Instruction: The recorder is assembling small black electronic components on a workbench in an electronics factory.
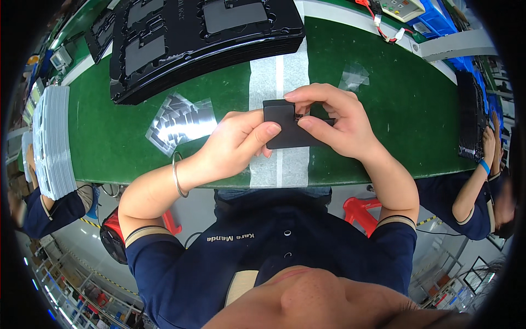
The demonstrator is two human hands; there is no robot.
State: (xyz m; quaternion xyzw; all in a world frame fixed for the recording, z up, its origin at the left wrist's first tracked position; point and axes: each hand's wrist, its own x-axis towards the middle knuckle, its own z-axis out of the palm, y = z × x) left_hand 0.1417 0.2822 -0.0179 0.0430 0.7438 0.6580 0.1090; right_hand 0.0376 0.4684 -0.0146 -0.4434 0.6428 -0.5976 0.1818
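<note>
A flat black part (282,127), roughly L-shaped with a notch at its upper right, is held up over the pale strip (265,82) on the green table. My left hand (238,136) grips its left side, thumb on top and fingers underneath. At the notch, my right hand (337,120) has thumb and index finger curled around the part's edge; a small detail between them is too small to name. Left of my hands lie clear plastic sheets (178,122) with shiny patches. A crumpled clear film (354,77) lies beyond my right hand.
Stacked black trays (208,49) fill the far left of the green table (394,109). A stack of white trays (53,140) stands at the left edge, dark trays (470,115) at the right. Red wires (383,35) run at the back right. Other people work on both sides.
</note>
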